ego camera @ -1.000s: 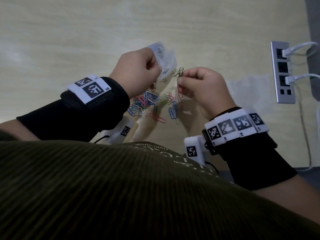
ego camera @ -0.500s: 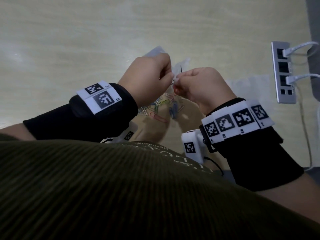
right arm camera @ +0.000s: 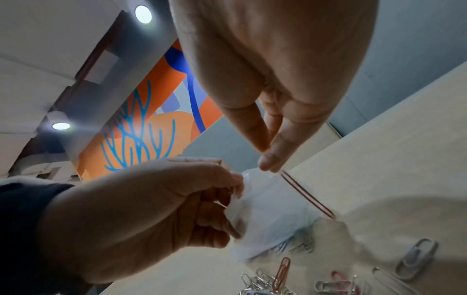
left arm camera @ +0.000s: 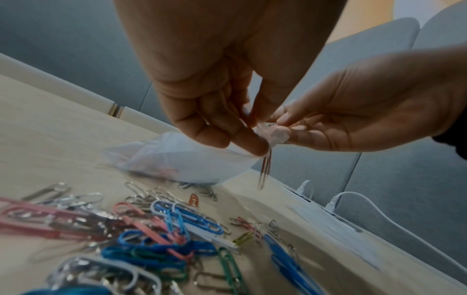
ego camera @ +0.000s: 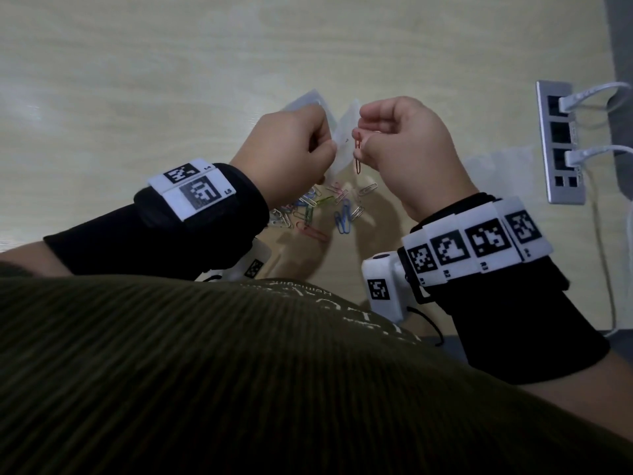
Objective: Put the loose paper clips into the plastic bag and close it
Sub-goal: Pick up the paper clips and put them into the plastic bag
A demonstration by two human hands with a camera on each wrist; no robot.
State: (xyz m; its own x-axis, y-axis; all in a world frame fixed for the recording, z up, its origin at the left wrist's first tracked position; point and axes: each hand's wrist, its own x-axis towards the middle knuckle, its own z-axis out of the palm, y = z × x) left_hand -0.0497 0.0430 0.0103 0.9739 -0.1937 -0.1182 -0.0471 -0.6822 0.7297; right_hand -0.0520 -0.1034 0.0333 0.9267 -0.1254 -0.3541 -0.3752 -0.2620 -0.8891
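My left hand (ego camera: 327, 147) is raised above the table and grips the rim of a small clear plastic bag (ego camera: 342, 140). My right hand (ego camera: 363, 140) is close beside it and pinches a red paper clip (ego camera: 358, 156), which hangs down against the bag's edge. In the left wrist view the bag (left arm camera: 182, 157) sags toward the table and the red clip (left arm camera: 265, 169) dangles below the fingers. In the right wrist view the red clip (right arm camera: 305, 193) lies along the bag (right arm camera: 267, 215). Several coloured loose paper clips (ego camera: 318, 210) lie scattered on the table under both hands.
A light wooden table (ego camera: 171, 80) holds everything. A grey power strip (ego camera: 560, 142) with two white cables plugged in is set into it at the right. My dark green sweater fills the bottom of the head view.
The left hand has brought the bag over to meet the right hand. The clip in the right hand now hangs down at the bag's edge instead of pointing up.
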